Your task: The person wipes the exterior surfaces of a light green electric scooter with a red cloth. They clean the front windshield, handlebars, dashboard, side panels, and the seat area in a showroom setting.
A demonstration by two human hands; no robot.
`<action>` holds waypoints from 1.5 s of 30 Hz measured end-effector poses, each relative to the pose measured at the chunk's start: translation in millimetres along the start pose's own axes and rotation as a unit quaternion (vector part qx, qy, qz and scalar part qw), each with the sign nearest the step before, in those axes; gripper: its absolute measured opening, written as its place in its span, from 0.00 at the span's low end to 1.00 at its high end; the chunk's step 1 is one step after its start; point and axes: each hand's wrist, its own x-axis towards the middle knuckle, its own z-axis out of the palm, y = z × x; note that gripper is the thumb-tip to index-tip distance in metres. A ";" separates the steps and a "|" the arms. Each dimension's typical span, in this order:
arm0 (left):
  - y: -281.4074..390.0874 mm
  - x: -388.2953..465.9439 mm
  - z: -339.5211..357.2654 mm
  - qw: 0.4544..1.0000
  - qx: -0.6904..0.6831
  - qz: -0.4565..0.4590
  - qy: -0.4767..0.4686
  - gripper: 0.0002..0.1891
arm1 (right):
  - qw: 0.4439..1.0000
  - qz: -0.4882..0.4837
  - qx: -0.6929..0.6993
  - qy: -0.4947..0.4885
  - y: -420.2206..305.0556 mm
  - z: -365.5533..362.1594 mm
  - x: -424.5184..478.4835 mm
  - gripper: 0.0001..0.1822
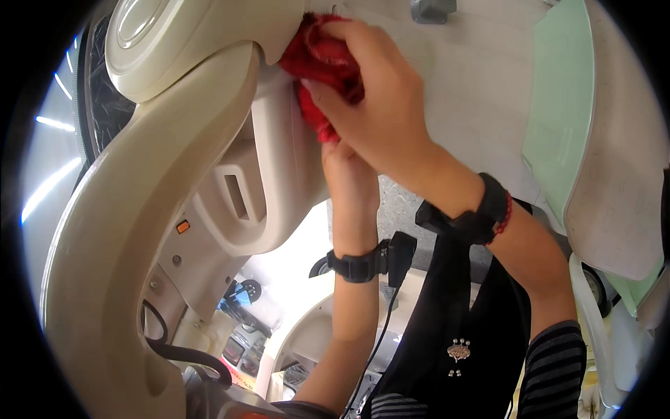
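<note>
My right hand [390, 86] grips a bunched red cloth [327, 65], its thumb and fingers wrapped over the fabric. The cloth lies against the edge of a cream moulded plastic panel [285, 152], which looks like the dashboard of a small vehicle. Just below, my left hand [348, 165] meets the cloth's lower end; its fingers are mostly hidden behind the cloth and my right hand. The panel has an open storage recess with a slotted pocket [241, 194]. Both wrists wear black strapped devices.
A curved cream pillar [125, 209] rises along the left. At right stands a beige seat cushion [610, 136] on a pale green base [560, 105]. A grey pedal [433, 10] sits on the light floor at top. A black cable [384, 335] hangs from my left wrist device.
</note>
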 end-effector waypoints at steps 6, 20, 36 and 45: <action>5.2 -35.1 -11.0 0.994 0.016 -0.030 0.104 0.19 | 0.996 0.040 -0.002 -0.075 -11.6 14.3 -25.4 0.23; -26.9 -121.4 -24.1 0.958 -0.130 -0.162 0.199 0.21 | 0.935 -0.068 -0.036 -0.347 -25.3 -7.2 -96.7 0.21; 25.3 -90.3 -53.2 0.675 0.577 0.370 0.272 0.14 | 0.960 0.158 0.172 -0.158 -3.1 -19.4 -29.1 0.22; 54.7 -45.2 -81.2 0.697 0.606 0.233 0.305 0.21 | 0.985 0.016 0.019 -0.168 -16.8 -0.6 -63.4 0.23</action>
